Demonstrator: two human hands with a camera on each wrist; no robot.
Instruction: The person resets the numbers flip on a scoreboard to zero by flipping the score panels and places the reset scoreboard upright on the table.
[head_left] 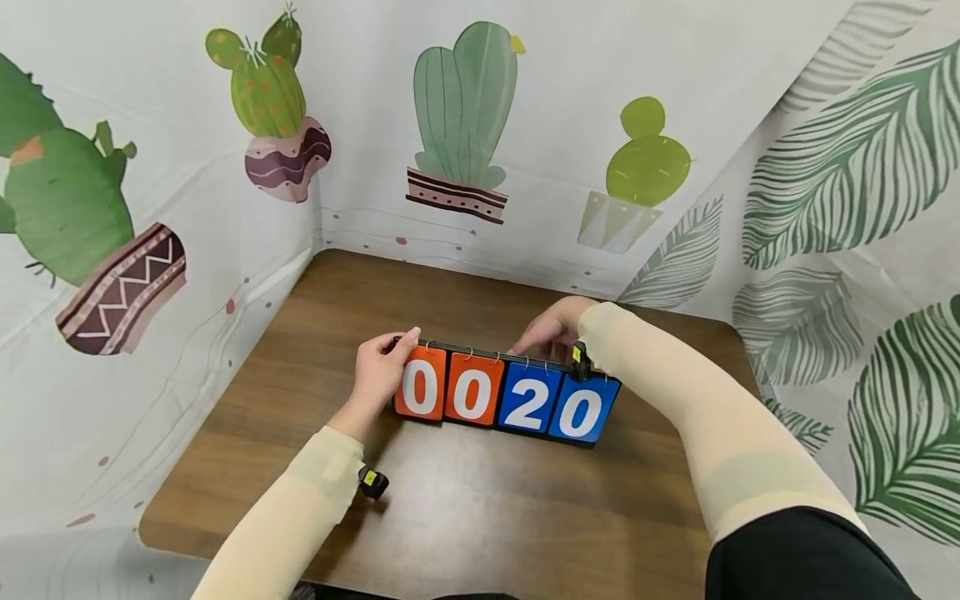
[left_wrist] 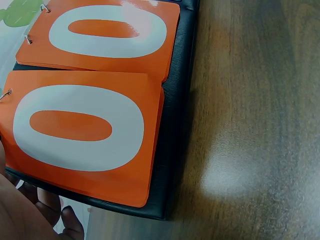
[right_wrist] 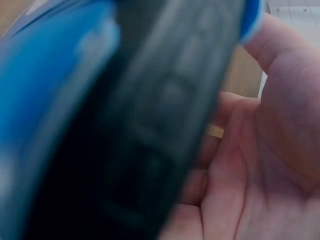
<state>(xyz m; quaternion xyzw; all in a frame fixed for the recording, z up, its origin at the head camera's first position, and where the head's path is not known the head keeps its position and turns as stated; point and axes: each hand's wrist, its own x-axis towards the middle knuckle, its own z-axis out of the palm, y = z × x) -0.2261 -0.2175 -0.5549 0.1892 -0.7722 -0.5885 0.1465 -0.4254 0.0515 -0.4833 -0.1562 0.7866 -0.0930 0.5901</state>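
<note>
A tabletop flip scoreboard (head_left: 498, 392) with a black backing stands tilted on the table, reading 0 0 on orange cards and 2 0 on blue cards. My left hand (head_left: 378, 371) grips its left end, thumb along the top corner and fingers behind the backing. In the left wrist view, two orange cards (left_wrist: 80, 127) hang from metal rings beside that hand. My right hand (head_left: 555, 329) reaches behind the right half, palm toward the back of the board. In the right wrist view, the board's dark edge (right_wrist: 170, 115) hides the fingertips, so their hold is unclear.
The brown wooden table (head_left: 465, 517) extends in front of and behind the scoreboard. A white cloth (head_left: 360, 92) printed with cacti and leaves hangs around the table's back and sides. Small black cameras sit at both wrists over cream sleeves (head_left: 292, 500).
</note>
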